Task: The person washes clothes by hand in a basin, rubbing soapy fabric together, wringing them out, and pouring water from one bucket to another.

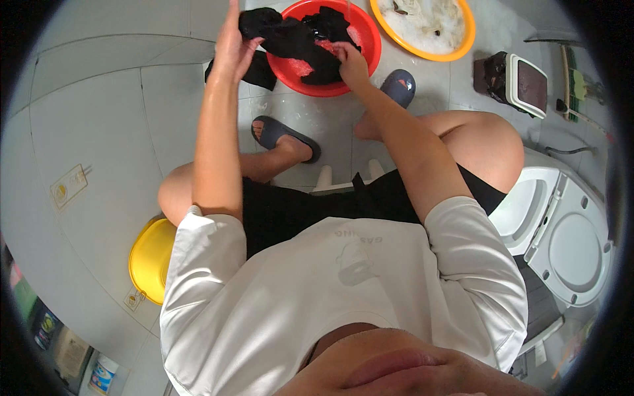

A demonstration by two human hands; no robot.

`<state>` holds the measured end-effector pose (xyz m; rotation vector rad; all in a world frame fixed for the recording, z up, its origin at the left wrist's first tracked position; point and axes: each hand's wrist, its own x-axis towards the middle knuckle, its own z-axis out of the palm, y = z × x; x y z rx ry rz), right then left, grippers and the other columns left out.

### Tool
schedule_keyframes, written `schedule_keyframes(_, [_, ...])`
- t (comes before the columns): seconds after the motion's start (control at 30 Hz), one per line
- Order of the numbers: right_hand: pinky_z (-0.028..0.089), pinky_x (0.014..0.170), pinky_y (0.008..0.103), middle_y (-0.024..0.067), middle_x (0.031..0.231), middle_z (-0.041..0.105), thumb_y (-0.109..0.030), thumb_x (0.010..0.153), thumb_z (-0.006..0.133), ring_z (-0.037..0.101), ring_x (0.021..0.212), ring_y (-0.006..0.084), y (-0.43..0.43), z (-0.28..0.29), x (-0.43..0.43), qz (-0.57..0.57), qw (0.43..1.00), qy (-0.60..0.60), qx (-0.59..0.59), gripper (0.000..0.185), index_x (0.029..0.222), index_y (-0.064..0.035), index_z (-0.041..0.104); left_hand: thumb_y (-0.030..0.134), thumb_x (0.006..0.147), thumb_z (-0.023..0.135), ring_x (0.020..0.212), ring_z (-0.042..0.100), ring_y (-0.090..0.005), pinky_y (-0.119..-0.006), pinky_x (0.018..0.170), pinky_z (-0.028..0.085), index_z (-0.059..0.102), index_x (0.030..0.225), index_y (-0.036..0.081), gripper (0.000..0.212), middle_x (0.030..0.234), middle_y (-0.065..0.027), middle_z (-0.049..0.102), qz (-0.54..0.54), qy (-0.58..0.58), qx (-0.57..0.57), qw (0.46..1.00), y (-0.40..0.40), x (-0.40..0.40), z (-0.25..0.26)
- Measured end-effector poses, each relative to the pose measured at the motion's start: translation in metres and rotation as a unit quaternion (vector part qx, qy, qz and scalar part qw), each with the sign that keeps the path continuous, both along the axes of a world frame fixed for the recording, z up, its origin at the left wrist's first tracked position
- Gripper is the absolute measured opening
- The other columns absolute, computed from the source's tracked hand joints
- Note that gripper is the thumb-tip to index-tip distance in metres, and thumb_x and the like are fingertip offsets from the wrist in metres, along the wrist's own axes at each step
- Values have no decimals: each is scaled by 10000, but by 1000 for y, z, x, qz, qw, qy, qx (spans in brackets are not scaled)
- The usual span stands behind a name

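A dark, wet black cloth garment (292, 39) stretches between my two hands over a red plastic basin (375, 49). My left hand (235, 54) has the garment's left end at its thumb, with the fingers pointing away from me; the grip is partly hidden. On the near right side, my right hand (352, 64) pinches the cloth's edge between thumb and fingers. Part of the garment rests in the basin, where patches of suds show against the red. Another black cloth (260, 72) lies on the floor, partly behind my left wrist.
A yellow-orange basin (468, 42) of sudsy water and pale cloth stands at the upper right. Beside it is a lidded bin (531, 86). A toilet (525, 213) with its lid raised is to my right, and a yellow bucket (148, 260) to my left. Grey slippers (282, 136) cover my feet.
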<state>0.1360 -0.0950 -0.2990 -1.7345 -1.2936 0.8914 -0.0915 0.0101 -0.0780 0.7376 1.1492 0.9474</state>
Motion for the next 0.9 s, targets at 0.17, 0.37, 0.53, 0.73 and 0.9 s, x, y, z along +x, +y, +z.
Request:
schedule_keyframes(0.17, [528, 940, 377, 148, 1116, 751, -88, 1005, 490, 715, 1054, 300, 52, 84, -12, 16, 987, 91, 134, 281, 1159, -61, 723, 32, 884, 690, 1018, 671, -254, -371, 925, 534, 617, 1209, -12, 336, 1088, -133, 699, -37, 45, 155, 986, -18, -12, 105])
schedule_keyframes(0.37, [515, 1018, 402, 175, 1211, 734, -149, 896, 624, 691, 1154, 323, 92, 144, 37, 54, 996, -2, 74, 413, 1296, -81, 696, 47, 910, 668, 809, 712, -201, -329, 745, 578, 688, 956, 32, 52, 890, -83, 734, -26, -127, 276, 952, -9, -22, 176])
schedule_keyframes(0.53, [488, 1034, 362, 183, 1446, 553, -315, 988, 691, 606, 1192, 239, 46, 255, -40, 292, 950, 88, 70, 714, 1561, -40, 366, 61, 926, 673, 675, 656, -146, -272, 597, 520, 660, 859, 87, 73, 786, -30, 684, -4, -269, 217, 938, -19, -32, 163])
schedule_keyframes(0.73, [542, 953, 415, 187, 1104, 747, -436, 911, 737, 710, 1072, 344, 38, 238, -67, 220, 954, -54, 197, 500, 1245, -65, 700, 115, 962, 687, 481, 445, -38, -189, 431, 321, 592, 803, 145, 188, 675, 48, 569, -73, -325, 163, 929, -7, -11, 163])
schedule_keyframes(0.9, [564, 772, 415, 163, 852, 751, -424, 958, 689, 730, 840, 352, 48, 263, -53, 144, 981, -79, 107, 400, 1056, -39, 739, 130, 935, 702, 527, 423, -36, -208, 456, 316, 548, 820, 145, 192, 683, 51, 493, -91, -137, 239, 957, 1, -30, 156])
